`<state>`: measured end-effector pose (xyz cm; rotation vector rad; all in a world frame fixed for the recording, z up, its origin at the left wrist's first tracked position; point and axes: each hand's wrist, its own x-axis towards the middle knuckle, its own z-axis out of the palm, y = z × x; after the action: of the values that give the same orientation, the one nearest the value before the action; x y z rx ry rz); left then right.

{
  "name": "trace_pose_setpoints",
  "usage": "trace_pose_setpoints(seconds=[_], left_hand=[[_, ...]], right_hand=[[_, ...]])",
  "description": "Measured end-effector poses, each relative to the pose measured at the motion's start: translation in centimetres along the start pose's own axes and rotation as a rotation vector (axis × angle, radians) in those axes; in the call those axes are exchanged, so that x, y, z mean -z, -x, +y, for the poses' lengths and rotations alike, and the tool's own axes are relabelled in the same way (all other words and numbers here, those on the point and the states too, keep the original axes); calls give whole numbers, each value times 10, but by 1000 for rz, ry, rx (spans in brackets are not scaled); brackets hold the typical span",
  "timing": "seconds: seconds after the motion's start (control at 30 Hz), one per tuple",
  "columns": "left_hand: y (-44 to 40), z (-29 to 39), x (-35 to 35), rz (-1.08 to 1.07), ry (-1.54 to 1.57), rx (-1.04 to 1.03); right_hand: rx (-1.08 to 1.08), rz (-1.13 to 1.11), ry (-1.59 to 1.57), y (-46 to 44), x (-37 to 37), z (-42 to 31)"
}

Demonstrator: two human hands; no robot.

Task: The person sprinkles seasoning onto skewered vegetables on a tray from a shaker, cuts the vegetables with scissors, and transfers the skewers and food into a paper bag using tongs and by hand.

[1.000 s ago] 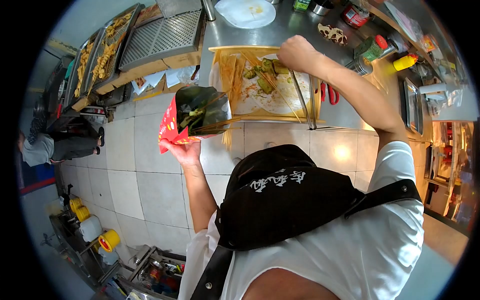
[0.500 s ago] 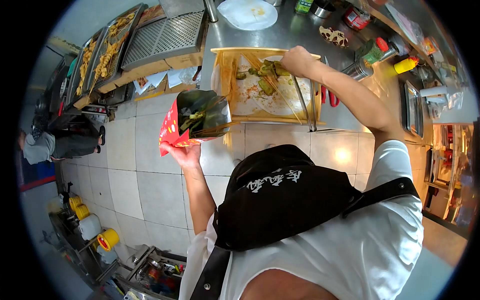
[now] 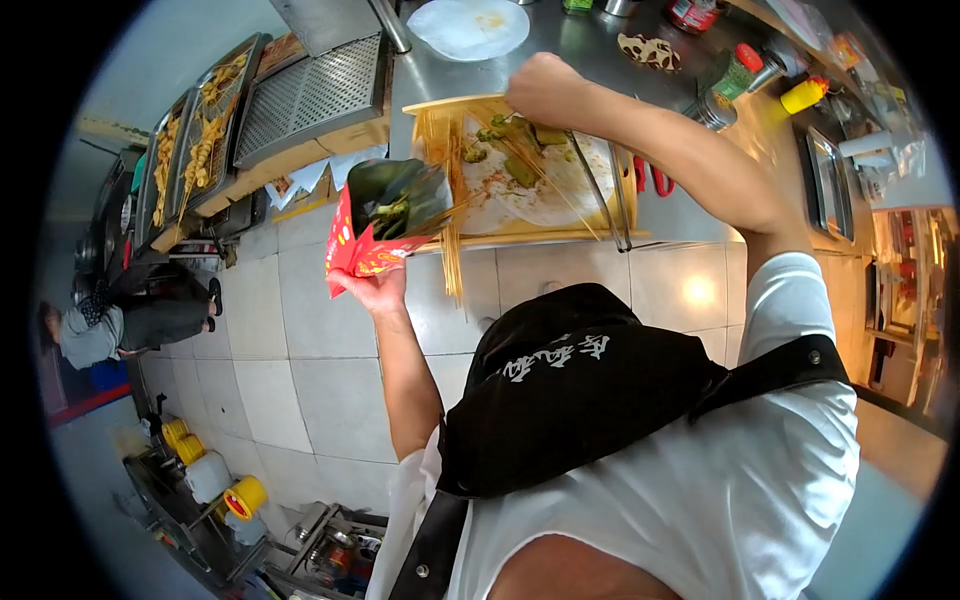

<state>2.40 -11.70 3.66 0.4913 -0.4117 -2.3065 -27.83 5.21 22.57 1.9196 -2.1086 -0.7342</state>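
My left hand (image 3: 372, 288) grips the base of a red printed paper bag (image 3: 350, 245) with a dark lining. The bag's mouth is open and tilted right, with green food (image 3: 392, 212) and thin sticks inside. My right hand (image 3: 545, 90) is closed over the far edge of a wooden tray (image 3: 560, 238); what its fingers hold is hidden. On the tray's stained white paper (image 3: 490, 205) lie green food pieces (image 3: 520, 170) and wooden skewers (image 3: 442, 150). Metal tongs (image 3: 598, 190) rest along its right side, under my forearm.
Racks of fried skewers (image 3: 205, 150) and a perforated metal tray (image 3: 310, 105) stand at the left. A white paper sheet (image 3: 468, 28), red-handled scissors (image 3: 660, 180) and a yellow bottle (image 3: 803, 96) are on the counter. Another person (image 3: 130, 320) is at far left.
My right hand has moved left along the tray's far edge, still closed. The bag in my left hand has shifted slightly up and right and now overlaps the tray's left skewers more.
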Motion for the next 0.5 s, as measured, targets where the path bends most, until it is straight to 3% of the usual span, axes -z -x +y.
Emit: trace_pose_setpoints(seconds=[0.3, 0.5], left_hand=[[6, 6, 18, 88, 80, -7], [16, 3, 12, 152, 84, -23]], right_hand=[[193, 103, 139, -36, 9, -24], [140, 181, 159, -33, 21, -40]])
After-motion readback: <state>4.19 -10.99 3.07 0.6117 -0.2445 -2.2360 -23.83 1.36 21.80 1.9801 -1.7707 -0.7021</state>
